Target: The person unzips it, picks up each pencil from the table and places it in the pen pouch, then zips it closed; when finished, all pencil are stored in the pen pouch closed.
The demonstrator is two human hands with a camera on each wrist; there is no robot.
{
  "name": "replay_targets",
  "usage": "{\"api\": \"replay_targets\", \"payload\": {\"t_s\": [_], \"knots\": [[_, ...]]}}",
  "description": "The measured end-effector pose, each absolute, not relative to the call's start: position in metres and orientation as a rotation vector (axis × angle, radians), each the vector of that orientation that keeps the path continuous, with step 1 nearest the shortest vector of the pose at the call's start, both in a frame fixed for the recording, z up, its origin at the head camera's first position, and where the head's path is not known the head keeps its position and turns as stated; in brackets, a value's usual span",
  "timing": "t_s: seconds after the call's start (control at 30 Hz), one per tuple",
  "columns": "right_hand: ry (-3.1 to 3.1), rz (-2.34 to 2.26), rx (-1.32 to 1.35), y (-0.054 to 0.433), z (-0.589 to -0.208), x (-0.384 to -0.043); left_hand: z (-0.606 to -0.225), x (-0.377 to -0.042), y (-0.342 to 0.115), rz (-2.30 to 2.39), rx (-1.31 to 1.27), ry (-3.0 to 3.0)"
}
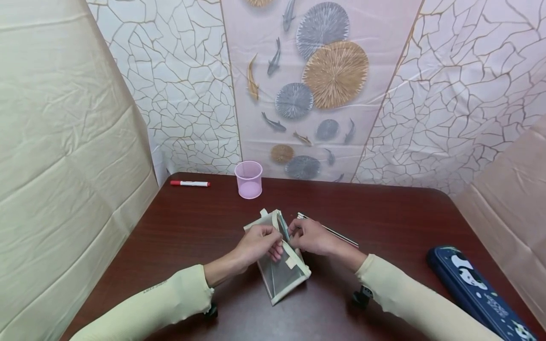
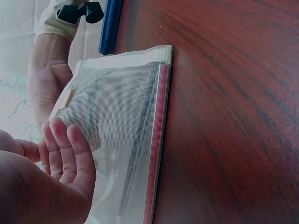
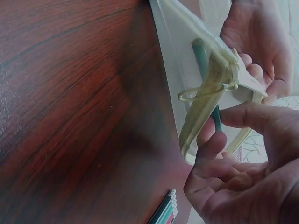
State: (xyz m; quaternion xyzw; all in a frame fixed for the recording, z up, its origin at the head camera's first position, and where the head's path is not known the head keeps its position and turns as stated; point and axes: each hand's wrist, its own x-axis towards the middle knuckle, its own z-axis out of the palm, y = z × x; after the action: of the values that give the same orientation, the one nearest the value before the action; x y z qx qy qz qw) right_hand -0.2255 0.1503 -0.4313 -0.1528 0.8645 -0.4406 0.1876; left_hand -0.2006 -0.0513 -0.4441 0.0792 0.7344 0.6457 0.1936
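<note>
A see-through mesh zip pouch [image 1: 279, 279] with cream edging stands tilted over the table, its zipped mouth spread apart. My left hand [image 1: 258, 242] pinches one edge of that mouth between thumb and forefinger, the other fingers loosely bent against the mesh. At the opening, my right hand [image 1: 313, 237] pinches the end of a slim teal pencil [image 3: 201, 58], most of which lies inside the pouch. Through the mesh in the left wrist view, a red pencil [image 2: 159, 107] and a dark pencil [image 2: 144, 116] lie along the bottom edge.
Several more pencils [image 1: 341, 237] lie on the table beyond my right hand. A pink mesh cup [image 1: 249, 182] stands at the back, with a red-and-white marker [image 1: 190, 183] to its left. A dark blue pencil case [image 1: 473, 293] lies at the right.
</note>
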Motion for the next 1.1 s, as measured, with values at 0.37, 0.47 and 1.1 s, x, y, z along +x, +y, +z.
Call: {"api": "replay_targets", "payload": {"t_s": [0.37, 0.47, 1.1], "knots": [[2.437, -1.153, -0.595, 0.151, -0.431, -0.224, -0.448, -0.199, -0.048, 1.837, 0.281, 2.049], [2.495, -1.12, -0.587, 0.152, -0.429, -0.225, -0.448, -0.199, -0.048, 1.844, 0.276, 2.044], [2.762, -1.144, -0.416, 0.23, -0.441, -0.262, -0.452, -0.201, -0.052, 1.845, 0.251, 2.015]]}}
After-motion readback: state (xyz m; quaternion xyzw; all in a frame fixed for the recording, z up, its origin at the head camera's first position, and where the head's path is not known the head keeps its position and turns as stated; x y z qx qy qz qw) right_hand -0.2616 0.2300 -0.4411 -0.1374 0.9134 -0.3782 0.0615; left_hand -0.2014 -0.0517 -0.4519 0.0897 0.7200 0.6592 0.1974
